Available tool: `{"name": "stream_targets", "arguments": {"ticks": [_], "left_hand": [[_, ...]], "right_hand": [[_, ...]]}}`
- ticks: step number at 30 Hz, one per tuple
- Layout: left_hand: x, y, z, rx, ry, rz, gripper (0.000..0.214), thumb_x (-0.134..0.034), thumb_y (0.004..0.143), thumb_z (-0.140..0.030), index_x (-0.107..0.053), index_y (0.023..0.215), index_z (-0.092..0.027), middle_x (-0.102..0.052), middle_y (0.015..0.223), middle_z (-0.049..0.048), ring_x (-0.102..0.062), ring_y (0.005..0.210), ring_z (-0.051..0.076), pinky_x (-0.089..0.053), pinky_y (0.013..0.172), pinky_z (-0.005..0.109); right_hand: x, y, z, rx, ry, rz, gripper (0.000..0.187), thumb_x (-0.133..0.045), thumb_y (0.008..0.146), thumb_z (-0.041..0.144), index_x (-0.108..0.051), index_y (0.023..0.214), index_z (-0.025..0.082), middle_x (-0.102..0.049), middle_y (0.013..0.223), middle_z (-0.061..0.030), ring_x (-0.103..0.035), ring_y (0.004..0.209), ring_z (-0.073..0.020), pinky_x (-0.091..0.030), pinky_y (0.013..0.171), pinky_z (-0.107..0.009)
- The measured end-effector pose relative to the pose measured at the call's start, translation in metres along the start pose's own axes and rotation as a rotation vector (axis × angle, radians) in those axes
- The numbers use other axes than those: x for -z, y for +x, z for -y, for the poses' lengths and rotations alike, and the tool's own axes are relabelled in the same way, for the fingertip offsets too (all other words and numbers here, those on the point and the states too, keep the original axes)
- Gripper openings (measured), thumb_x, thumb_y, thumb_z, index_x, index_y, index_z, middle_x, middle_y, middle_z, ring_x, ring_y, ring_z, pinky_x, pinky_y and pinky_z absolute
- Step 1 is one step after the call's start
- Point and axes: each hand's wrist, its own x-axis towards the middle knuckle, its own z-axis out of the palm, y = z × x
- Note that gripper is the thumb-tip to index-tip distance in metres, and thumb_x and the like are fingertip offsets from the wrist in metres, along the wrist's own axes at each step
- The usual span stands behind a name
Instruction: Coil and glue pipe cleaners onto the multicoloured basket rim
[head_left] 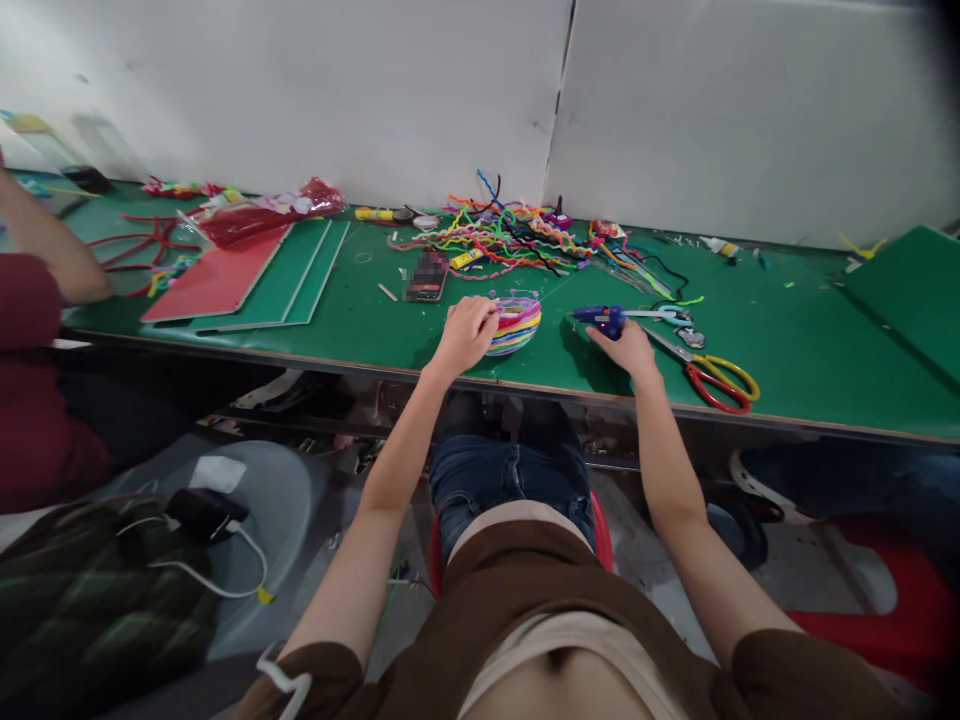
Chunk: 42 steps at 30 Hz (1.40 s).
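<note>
My left hand (466, 335) is closed on the left rim of a small round basket (516, 328), striped in red, yellow, blue and purple and apparently made of fuzzy pipe cleaners. Its fingertips reach over the basket's edge. To the right, my right hand (628, 350) grips a dark blue hot glue gun (600, 318) by its handle, with the nozzle pointing left toward the basket. A white glue stick (643, 314) extends from the gun's back. Just right of this hand lie scissors (716, 380) with red and yellow handles.
A tangled heap of coloured pipe cleaners (517, 235) lies along the back of the green table (810, 350). A phone (427, 276) sits left of the basket. Red and green boards (225, 280) are stacked farther left, near another person's arm (56, 240). A white wall (360, 90) stands behind.
</note>
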Motion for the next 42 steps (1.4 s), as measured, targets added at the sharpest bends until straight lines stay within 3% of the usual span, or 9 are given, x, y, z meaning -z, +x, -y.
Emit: {"name": "stream_targets", "arguments": {"ticks": [5,8,14,18,22,34,42], "left_hand": [[0.001,-0.001,0.000,0.004,-0.003,0.009,0.017,-0.040,0.095,-0.025,-0.055,0.092,-0.020,-0.065,0.097,0.0077,-0.057,0.099,0.023,-0.040,0.086,0.038],[0.003,-0.001,0.000,-0.006,0.003,0.029,0.016,-0.040,0.094,-0.025,-0.056,0.092,-0.020,-0.065,0.098,0.0078,-0.057,0.100,0.023,-0.040,0.088,0.038],[0.008,-0.002,0.000,-0.030,0.006,0.065,0.016,-0.041,0.094,-0.024,-0.056,0.094,-0.020,-0.064,0.101,0.0078,-0.056,0.099,0.022,-0.041,0.088,0.038],[0.009,-0.003,0.002,-0.057,-0.003,0.073,0.017,-0.039,0.094,-0.022,-0.056,0.095,-0.020,-0.065,0.100,0.0072,-0.055,0.098,0.022,-0.041,0.089,0.037],[0.008,-0.001,0.003,-0.066,0.008,0.092,0.017,-0.039,0.094,-0.022,-0.056,0.093,-0.020,-0.065,0.100,0.0075,-0.055,0.098,0.023,-0.041,0.089,0.038],[0.009,0.000,0.001,-0.052,0.017,0.102,0.018,-0.039,0.094,-0.023,-0.056,0.092,-0.020,-0.065,0.099,0.0078,-0.055,0.098,0.023,-0.040,0.087,0.037],[0.010,-0.001,0.002,-0.054,0.002,0.103,0.017,-0.039,0.093,-0.024,-0.057,0.094,-0.021,-0.064,0.101,0.0070,-0.054,0.099,0.022,-0.039,0.088,0.036]], "right_hand": [[0.018,-0.042,-0.004,0.030,-0.039,-0.322,0.071,-0.062,0.071,0.063,-0.049,0.121,0.014,-0.057,0.118,-0.0197,-0.055,0.110,-0.0339,-0.047,0.088,-0.047],[0.027,-0.059,0.018,0.160,0.104,-0.481,0.059,-0.058,0.078,0.056,-0.046,0.119,0.016,-0.056,0.115,-0.0166,-0.057,0.104,-0.0284,-0.047,0.090,-0.046],[0.028,-0.046,0.093,0.738,0.404,-0.123,0.043,-0.067,0.077,0.035,-0.050,0.115,0.022,-0.064,0.109,-0.0078,-0.061,0.103,-0.0244,-0.045,0.095,-0.045],[0.023,-0.025,0.121,0.950,0.428,0.243,0.044,-0.070,0.073,0.026,-0.052,0.112,0.021,-0.068,0.108,-0.0064,-0.062,0.109,-0.0235,-0.044,0.099,-0.043],[0.021,-0.012,0.133,0.984,0.475,0.486,0.035,-0.068,0.072,0.025,-0.055,0.103,0.020,-0.072,0.094,-0.0032,-0.067,0.089,-0.0173,-0.050,0.086,-0.035],[0.022,-0.001,0.146,0.985,0.433,0.521,0.026,-0.064,0.067,0.013,-0.056,0.091,0.019,-0.066,0.078,0.0020,-0.062,0.073,-0.0119,-0.050,0.072,-0.027],[0.014,0.026,0.157,0.840,0.420,0.767,0.028,-0.069,0.058,0.014,-0.058,0.083,0.019,-0.067,0.072,0.0018,-0.062,0.066,-0.0135,-0.047,0.059,-0.025]]}}
